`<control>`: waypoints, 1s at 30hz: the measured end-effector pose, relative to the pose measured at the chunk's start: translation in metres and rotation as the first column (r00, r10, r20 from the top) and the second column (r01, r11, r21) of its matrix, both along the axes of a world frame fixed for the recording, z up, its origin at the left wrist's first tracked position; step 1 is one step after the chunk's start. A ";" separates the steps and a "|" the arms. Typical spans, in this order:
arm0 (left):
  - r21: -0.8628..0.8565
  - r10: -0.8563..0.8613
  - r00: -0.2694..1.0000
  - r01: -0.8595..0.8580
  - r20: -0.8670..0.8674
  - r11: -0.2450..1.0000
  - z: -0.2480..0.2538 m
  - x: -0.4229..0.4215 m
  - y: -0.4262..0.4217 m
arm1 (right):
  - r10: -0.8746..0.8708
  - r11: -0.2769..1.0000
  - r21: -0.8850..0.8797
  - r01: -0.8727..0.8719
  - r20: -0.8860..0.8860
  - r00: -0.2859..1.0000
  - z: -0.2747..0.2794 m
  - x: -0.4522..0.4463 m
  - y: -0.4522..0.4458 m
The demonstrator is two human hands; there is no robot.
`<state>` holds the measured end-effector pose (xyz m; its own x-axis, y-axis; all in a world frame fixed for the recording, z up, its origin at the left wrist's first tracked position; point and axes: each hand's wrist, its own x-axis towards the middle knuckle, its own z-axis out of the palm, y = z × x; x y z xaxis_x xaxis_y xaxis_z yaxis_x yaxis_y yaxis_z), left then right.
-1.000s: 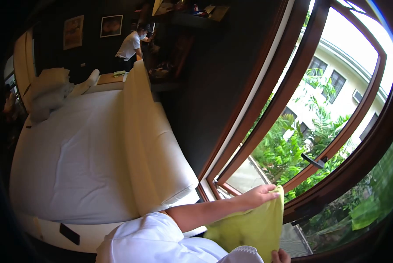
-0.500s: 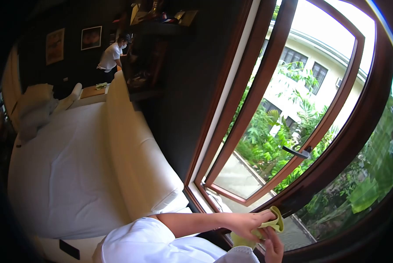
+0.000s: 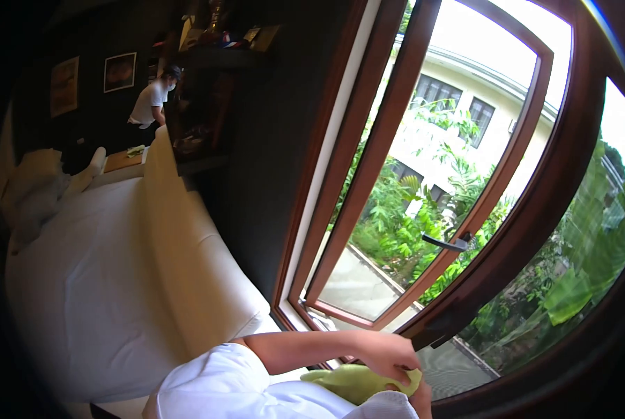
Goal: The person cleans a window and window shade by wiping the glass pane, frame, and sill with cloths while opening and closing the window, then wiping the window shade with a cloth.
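From my end the cloth [image 3: 354,382] looks thin, light and limp: I judge it will sag wherever it goes unsupported, cannot break and should not slip much, so I'd take it by an edge or corner with a light pinch rather than by a fistful of its middle. It hangs bunched just below the window [image 3: 378,143], on the room side. The left hand [image 3: 389,356] is bent over its end, fingers curled down and pinching it; the right hand [image 3: 421,402] sits just under, partly hidden, and I cannot tell whether it grips. A white sleeve [image 3: 388,405] lies close beneath the cloth. The window stands open, with a dark handle [image 3: 445,243] on its side bar and plants [image 3: 396,216] and a pale building [image 3: 504,105] beyond. Left of the window come a dark wall [image 3: 270,153], then a padded back [image 3: 201,258] along a white bed [image 3: 96,279]. Far to the window's upper left, a person [image 3: 147,106] stoops near a shelf [image 3: 225,59] and a desk [image 3: 119,162] bearing a green bundle [image 3: 136,151].
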<state>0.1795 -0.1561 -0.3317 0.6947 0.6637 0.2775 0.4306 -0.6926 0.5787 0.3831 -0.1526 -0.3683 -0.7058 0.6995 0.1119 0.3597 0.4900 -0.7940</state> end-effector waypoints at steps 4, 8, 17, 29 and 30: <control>-0.054 0.082 0.716 -0.062 0.694 0.997 0.033 -0.028 0.022 | -0.019 0.970 0.243 0.015 0.011 1.000 -0.017 0.035 0.018; 0.154 0.313 0.563 -0.632 0.765 0.759 0.057 -0.054 0.088 | -0.063 0.956 0.278 0.089 -0.100 0.993 0.008 0.056 0.009; 0.409 0.775 0.528 -0.829 0.347 0.382 0.045 -0.044 0.192 | -0.226 0.894 0.338 0.295 -0.228 0.947 0.012 0.071 -0.002; 0.578 0.806 0.467 -0.791 0.363 0.198 0.019 -0.040 0.215 | -0.290 0.887 0.319 0.332 -0.174 0.941 0.006 0.072 -0.009; 0.572 0.803 0.472 -0.794 0.365 0.206 0.017 -0.040 0.214 | -0.290 0.888 0.321 0.329 -0.162 0.943 0.006 0.072 -0.011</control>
